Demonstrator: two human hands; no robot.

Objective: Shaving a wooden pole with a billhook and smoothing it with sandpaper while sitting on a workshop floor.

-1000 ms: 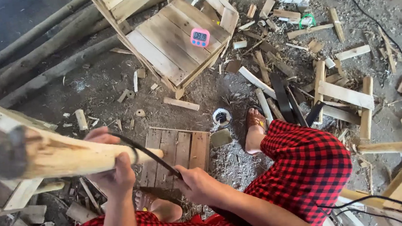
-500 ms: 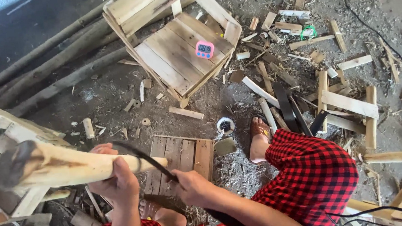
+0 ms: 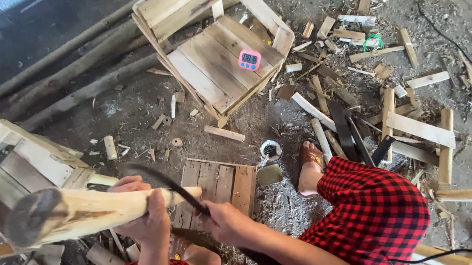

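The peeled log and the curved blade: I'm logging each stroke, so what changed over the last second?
Little. The left hand keeps its grip on the peeled log, and the right hand keeps the curved blade laid across it; the blade's tip sits slightly further over the log. The view drifted a bit. The pink timer on the wooden chair and the sandalled foot stayed put.

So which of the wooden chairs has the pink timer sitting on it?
The tipped-over chair at top centre; the pink timer rests on its slats. The chair at left carries none.
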